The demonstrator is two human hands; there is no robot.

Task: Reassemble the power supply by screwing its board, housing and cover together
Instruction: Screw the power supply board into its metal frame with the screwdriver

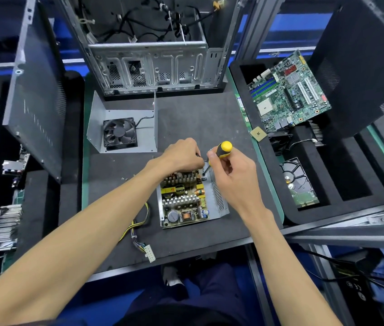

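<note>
The power supply board [182, 198], with heat sinks and yellow coils, lies inside its grey metal housing [220, 198] on the dark mat. My right hand [233, 175] grips a yellow-and-black screwdriver [222, 149], its tip pointing down at the board's far right corner. My left hand [184, 156] rests over the far edge of the board, fingers curled next to the screwdriver shaft; what they pinch is hidden. The grey cover [125, 128] with its black fan [119, 132] lies apart, at the back left of the mat. A bundle of cables [139, 229] trails from the housing toward the mat's near edge.
An empty computer case [148, 55] stands at the back of the mat. A black foam tray [327, 180] on the right holds a motherboard [289, 92], a processor chip [258, 133] and a hard drive [300, 182]. A side panel [36, 95] leans at the left.
</note>
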